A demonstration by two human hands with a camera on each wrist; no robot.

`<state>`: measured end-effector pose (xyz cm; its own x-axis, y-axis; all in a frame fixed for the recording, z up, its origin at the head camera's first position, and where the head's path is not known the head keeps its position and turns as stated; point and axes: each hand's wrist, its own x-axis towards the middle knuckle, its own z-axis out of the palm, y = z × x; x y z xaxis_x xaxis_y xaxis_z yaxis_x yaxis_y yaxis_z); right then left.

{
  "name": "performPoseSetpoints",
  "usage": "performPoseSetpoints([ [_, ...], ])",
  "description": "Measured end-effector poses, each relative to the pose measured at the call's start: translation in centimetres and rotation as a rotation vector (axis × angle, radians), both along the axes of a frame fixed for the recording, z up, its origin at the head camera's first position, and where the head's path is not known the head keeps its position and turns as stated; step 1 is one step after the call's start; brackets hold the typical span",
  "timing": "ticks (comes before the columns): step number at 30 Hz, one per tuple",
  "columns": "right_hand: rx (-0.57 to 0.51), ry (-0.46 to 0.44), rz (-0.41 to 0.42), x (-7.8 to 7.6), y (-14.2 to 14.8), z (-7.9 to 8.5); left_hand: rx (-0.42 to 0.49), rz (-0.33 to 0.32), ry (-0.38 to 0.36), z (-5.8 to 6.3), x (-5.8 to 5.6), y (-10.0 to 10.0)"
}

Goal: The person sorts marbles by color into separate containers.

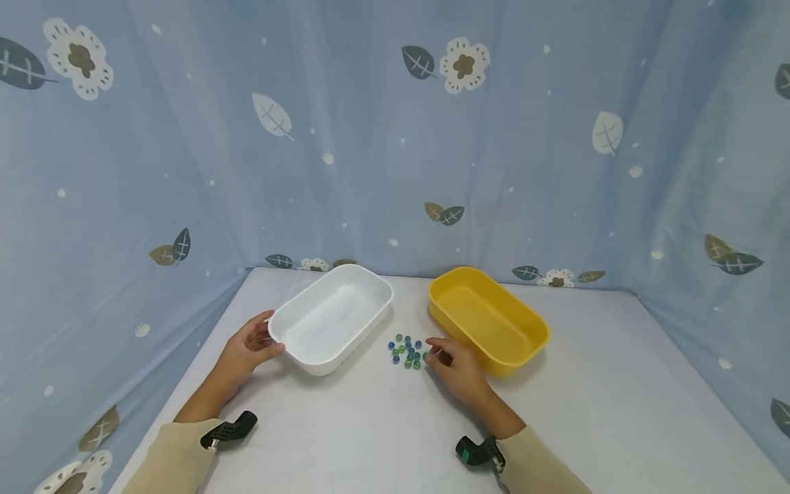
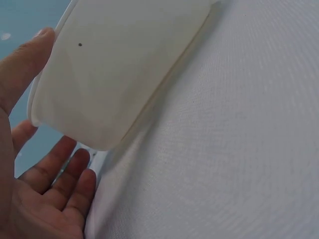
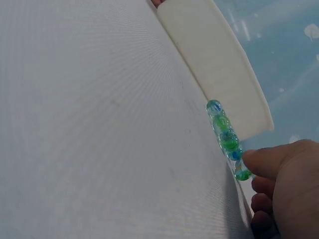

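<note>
At the near left end of a white plastic tub, my left hand holds the rim. Its thumb lies against one side of the tub and the index finger reaches the other corner; the remaining fingers are spread below. A cluster of blue and green glass marbles lies on the cloth. My right hand is at the right edge of this cluster, thumb and index finger apart. In the right wrist view the thumb tip is right at a green marble; the index finger is hidden behind the thumb.
A yellow plastic tub stands just beyond and right of my right hand. White cloth covers the table. A blue curtain with leaves and flowers encloses the back and sides. Each sleeve carries a black wrist device.
</note>
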<state>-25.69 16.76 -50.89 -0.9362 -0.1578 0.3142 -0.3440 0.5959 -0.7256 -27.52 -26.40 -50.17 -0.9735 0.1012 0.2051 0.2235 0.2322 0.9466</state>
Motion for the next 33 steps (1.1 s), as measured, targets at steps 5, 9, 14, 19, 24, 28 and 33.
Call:
performPoseSetpoints([
  [5,0.079,-0.038,-0.041,-0.35,-0.37,-0.01,0.001,-0.011,-0.009,0.37,-0.03,-0.28],
  [9,0.127,-0.054,-0.048,-0.55,-0.34,0.21,0.014,-0.009,-0.005,0.54,-0.03,-0.08],
  [14,0.159,-0.063,-0.050,-0.49,-0.57,-0.04,0.016,-0.021,-0.008,0.73,0.22,-0.18],
  [19,0.162,-0.066,-0.046,-0.43,-0.78,-0.23,0.007,-0.019,-0.008,0.60,0.27,-0.34],
  [24,0.073,-0.097,-0.071,-0.31,-0.99,-0.17,0.018,-0.025,-0.013,0.73,0.29,-0.48],
  [28,-0.007,-0.108,-0.085,-0.38,-0.94,-0.04,0.020,-0.025,-0.017,0.74,0.25,-0.45],
  [33,-0.054,-0.082,-0.075,-0.59,-0.95,0.52,0.017,-0.023,-0.024,0.68,0.01,-0.31],
])
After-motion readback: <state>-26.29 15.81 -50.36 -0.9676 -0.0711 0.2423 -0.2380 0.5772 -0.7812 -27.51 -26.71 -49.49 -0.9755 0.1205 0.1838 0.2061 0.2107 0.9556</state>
